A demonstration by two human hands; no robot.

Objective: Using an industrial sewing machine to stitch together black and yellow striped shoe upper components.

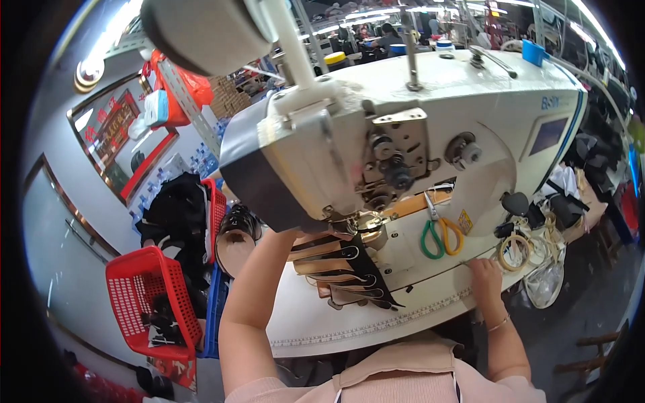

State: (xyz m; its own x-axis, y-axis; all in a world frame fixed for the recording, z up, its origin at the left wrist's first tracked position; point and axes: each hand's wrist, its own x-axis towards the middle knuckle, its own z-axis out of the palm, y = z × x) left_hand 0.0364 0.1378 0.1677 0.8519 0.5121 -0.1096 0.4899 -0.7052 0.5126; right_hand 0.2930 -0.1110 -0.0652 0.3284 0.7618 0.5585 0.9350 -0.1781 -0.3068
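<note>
A white sewing machine (322,161) stands in front of me. My left hand (306,236) reaches under its head near the needle area, and the machine hides most of its fingers. Beside it, several tan and black leather-like strips (329,265) lie in a row against a black band (376,272) on the machine bed. My right hand (485,277) rests on the front right part of the bed, its fingers lying on the surface with nothing visible in them. To its left lie scissors (438,235) with one green and one yellow handle.
A printed ruler strip (390,316) runs along the table's front edge. Right of my right hand are a tape roll (514,252) and tangled scraps. A red plastic basket (151,295) stands at left, with dark material (176,218) behind it. A wooden stool (594,352) is at lower right.
</note>
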